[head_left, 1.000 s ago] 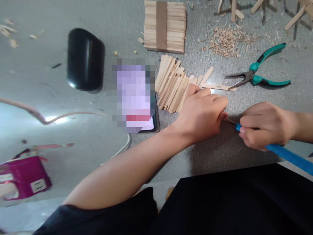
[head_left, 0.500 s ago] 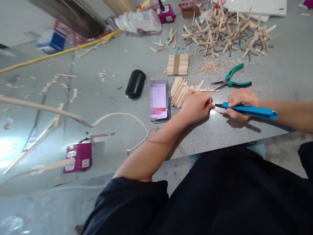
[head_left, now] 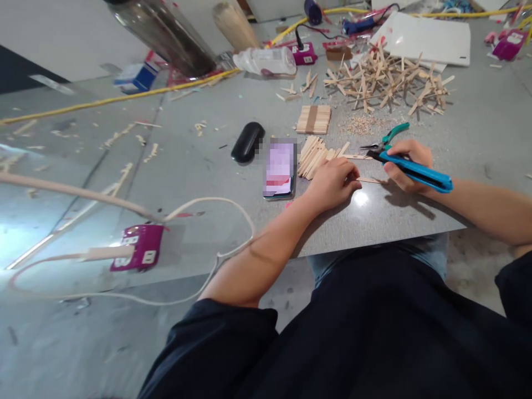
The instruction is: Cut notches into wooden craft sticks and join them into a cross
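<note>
My left hand [head_left: 332,182] rests on the table with its fingertips closed on one end of a flat wooden craft stick [head_left: 369,180]. In my right hand [head_left: 409,158] is a blue utility knife [head_left: 426,174], its dark tip pointing left above the stick and apart from it. Behind the knife lie green-handled needle-nose pliers [head_left: 397,132], partly covered by the knife and hand. Another craft stick [head_left: 355,157] lies just beyond my left fingers, beside a loose heap of sticks [head_left: 311,158].
A banded bundle of sticks [head_left: 321,120] and a phone [head_left: 279,166] lie nearby. Left of them sits a black case [head_left: 248,142]. Star-like stick pieces [head_left: 386,80] are piled at the back. A white cable [head_left: 233,200] loops past my left forearm.
The knife has lifted away from my left fingertips, and its tip now points further up. More of the held stick shows. The whole view has shifted slightly.
</note>
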Tool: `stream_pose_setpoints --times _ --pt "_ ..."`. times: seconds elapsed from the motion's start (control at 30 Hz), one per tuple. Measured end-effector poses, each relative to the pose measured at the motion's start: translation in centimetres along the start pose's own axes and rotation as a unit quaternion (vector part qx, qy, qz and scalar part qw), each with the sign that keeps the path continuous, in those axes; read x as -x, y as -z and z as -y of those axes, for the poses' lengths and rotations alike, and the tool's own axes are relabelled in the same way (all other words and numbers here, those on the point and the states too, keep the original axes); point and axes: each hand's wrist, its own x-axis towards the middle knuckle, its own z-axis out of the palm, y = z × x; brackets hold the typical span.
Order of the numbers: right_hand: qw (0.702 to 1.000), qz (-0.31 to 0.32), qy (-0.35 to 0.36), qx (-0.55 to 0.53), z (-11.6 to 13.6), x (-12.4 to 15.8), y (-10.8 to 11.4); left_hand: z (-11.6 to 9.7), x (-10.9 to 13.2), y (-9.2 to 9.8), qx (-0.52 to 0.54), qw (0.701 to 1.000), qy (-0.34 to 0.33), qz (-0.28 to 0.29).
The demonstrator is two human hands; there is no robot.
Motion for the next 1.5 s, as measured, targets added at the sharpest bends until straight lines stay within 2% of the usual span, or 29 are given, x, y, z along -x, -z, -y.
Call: stream_pose_setpoints --times 0.13,0.2,0.4,0.67,0.77,1.03,1.3,1.5 --pt "0.999 0.005 -0.041 -0.001 -0.5 -0.5 0.7 -0.3 0.6 -0.7 -0.05 0.998 0.004 -0.035" --pt "0.998 0.027 -0.061 -0.006 -0.4 -0.8 0.8 -0.7 0.4 -1.0 -0.06 0.998 0.005 -0.035" --pt "0.996 0.067 -0.062 -0.019 1.0 -1.2 1.1 -2.2 0.6 -1.0 -0.033 0.999 0.026 -0.022" --pt "0.981 0.182 -0.068 -0.024 2.1 -1.0 1.3 -2.3 0.5 -0.8 0.019 0.999 0.029 -0.021" --pt "0.981 0.181 -0.066 -0.032 2.4 -1.0 1.3 -2.0 0.3 -1.0 0.036 0.999 0.024 -0.028" --pt "0.982 0.17 -0.074 0.034 2.6 -0.3 0.7 -2.0 0.3 -1.0 0.037 0.999 0.02 -0.033" --pt "0.984 0.173 -0.048 0.002 2.1 -0.1 0.5 -2.0 0.1 -0.9 0.046 0.998 0.018 -0.026" --pt "0.981 0.176 -0.068 0.033 2.5 -0.1 1.0 -2.1 0.1 -0.8 0.044 0.999 0.017 -0.022"
